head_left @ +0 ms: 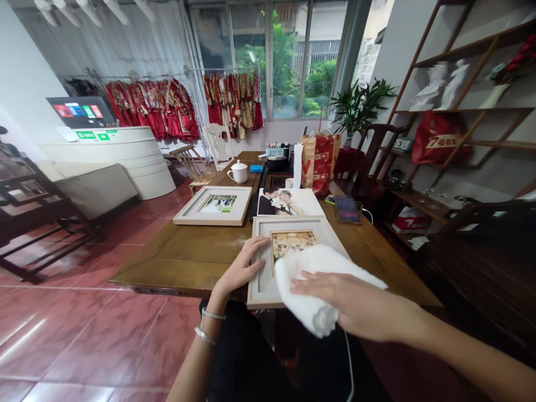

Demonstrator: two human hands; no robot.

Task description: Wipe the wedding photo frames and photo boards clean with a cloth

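Note:
A pale wooden picture frame (256, 282) with a white mat and a small photo (293, 239) lies near the table's front edge. My left hand (247, 261) holds its left side, fingers over the rim and thumb on the mat. On the frame's right half is a bunched white cloth (320, 258), pressed beneath my right hand (339, 298). The cloth covers part of the photo and the lower right of the frame, and hangs over the near edge. Behind the frame lies a large loose photo print (288, 202) of a couple.
A second framed photo (213, 205) lies at the left on the wooden table (188, 251). Farther back stand a white lidded cup (239, 172), a black bowl (277, 162) and a red-and-tan paper bag (320, 162). At the right is a propped phone (348, 210) with a cable.

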